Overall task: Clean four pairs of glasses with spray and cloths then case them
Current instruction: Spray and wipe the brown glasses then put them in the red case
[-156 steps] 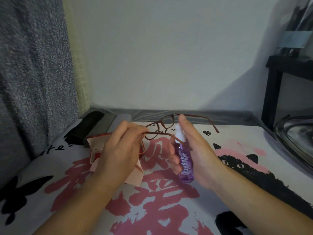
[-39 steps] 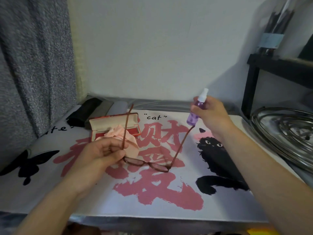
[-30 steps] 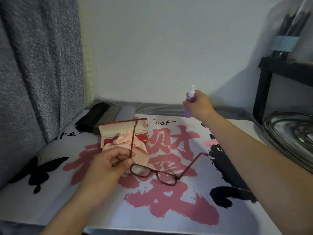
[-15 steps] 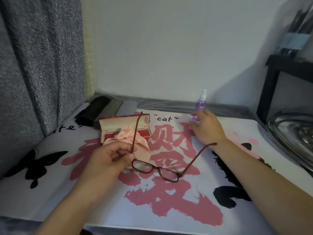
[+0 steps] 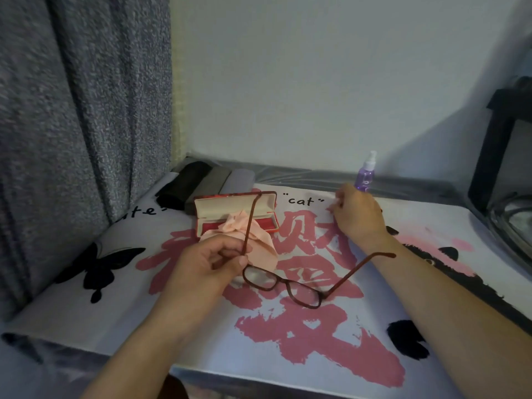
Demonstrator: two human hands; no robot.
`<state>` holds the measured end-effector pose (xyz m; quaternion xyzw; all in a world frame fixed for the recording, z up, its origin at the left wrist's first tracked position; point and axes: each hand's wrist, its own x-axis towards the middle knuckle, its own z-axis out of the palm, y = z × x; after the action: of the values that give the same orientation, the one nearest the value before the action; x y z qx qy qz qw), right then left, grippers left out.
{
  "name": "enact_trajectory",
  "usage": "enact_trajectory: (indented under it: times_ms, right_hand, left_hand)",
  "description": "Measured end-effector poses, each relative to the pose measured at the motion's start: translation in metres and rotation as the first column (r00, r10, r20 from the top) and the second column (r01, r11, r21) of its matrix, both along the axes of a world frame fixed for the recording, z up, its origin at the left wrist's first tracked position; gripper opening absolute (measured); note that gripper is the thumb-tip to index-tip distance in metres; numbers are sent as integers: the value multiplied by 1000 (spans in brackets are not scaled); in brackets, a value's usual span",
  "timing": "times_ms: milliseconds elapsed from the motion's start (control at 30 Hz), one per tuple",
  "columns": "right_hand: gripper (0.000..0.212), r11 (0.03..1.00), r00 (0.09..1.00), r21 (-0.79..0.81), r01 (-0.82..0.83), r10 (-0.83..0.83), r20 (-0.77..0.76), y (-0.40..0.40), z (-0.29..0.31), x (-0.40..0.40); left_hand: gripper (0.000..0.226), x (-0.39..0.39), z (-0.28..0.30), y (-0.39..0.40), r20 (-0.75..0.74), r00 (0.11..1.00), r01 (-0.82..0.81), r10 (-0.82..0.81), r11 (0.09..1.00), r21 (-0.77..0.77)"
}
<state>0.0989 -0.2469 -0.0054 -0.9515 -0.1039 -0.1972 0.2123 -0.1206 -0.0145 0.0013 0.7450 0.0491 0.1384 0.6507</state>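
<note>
Brown plastic glasses (image 5: 283,285): your left hand (image 5: 207,263) pinches one arm near its hinge between thumb and fingers (image 5: 230,249), so the frame hangs open above the counter (image 5: 431,298), lenses toward you, the other arm sticking out to the right. Held by the arm, the lenses stay free of fingerprints and clear for wiping.

Peach cloth (image 5: 247,237): bunched, spilling from the open case onto the counter just behind your left hand. Probably left there for an easy grab.

Red case (image 5: 234,210): lid up, cream lining showing, cloth partly inside. It looks ready for this pair once wiped.

Purple spray bottle (image 5: 365,174): upright at the back by the wall, just beyond your right hand (image 5: 358,217).

Right hand: hovering low over the counter, fingers loosely curled, holding nothing; apart from the bottle.

Three soft cases (image 5: 201,182), black, grey and pale grey: side by side behind the red case, likely for the other pairs, which are not in view.

Curtain (image 5: 72,125): crowds the left edge.

Metal rack (image 5: 515,223): at the right edge, well clear.

In the way: the raised glasses arm crosses in front of the cloth, so reach around it.
</note>
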Motion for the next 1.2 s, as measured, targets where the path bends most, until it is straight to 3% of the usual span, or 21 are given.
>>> enact_trajectory:
  times_ms: [100,167,233,300,400,533,600,667,733,800,833,867,933,1000,1200]
  right_hand:
    - [29,1000,994,-3,-25,25,110,1,7,-13]
    - [19,983,969,-27,-180,182,169,5,15,-28]
    - [20,912,914,69,-404,404,13,15,22,-49]
    - [22,834,819,195,-515,547,-173,31,24,-66]
    - [37,792,764,119,-599,610,-213,52,21,-79]
    - [32,800,798,-82,-594,574,-183,63,16,-79]
    - [16,789,781,-34,-613,599,-177,64,15,-79]
    - [9,792,781,175,-585,608,-142,57,22,-77]
    - [17,756,826,456,-471,559,-75,42,43,-73]
    - [27,591,838,717,-370,546,-18,18,71,-70]
    - [31,544,841,768,-337,541,-14,5,83,-68]
    - [34,564,845,754,-335,534,-24,-8,92,-66]
    - [38,734,876,572,-367,479,-52,-29,98,-63]
    - [43,815,893,430,-389,449,-43,-43,95,-62]
    - [39,708,863,561,-429,505,22,-55,71,-63]
  left_hand:
    - [33,-1,3,1,25,999,-20,20,999,-31]
    - [25,0,4,2,26,999,-42,43,998,-46]
    - [24,1,2,2,28,999,-45,47,998,-50]
    - [28,2,0,2,37,998,-42,44,998,-50]
    - [30,3,-1,2,53,998,-33,37,997,-64]
    - [31,1,-1,2,65,998,-8,13,997,-72]
    - [29,1,-2,1,62,998,-12,16,998,-64]
    - [24,1,-2,1,69,997,-14,20,997,-78]
    - [16,1,1,0,84,996,-3,12,994,-110]
    - [16,3,8,-2,106,994,28,-17,993,-111]
    - [16,6,14,-5,115,992,54,-43,994,-97]
    - [14,11,21,-8,125,989,88,-77,993,-81]
    - [19,26,34,-19,157,977,148,-142,989,-24]
    - [24,47,44,-34,181,965,187,-191,982,36]
    - [25,94,27,-67,93,949,298,-301,953,48]
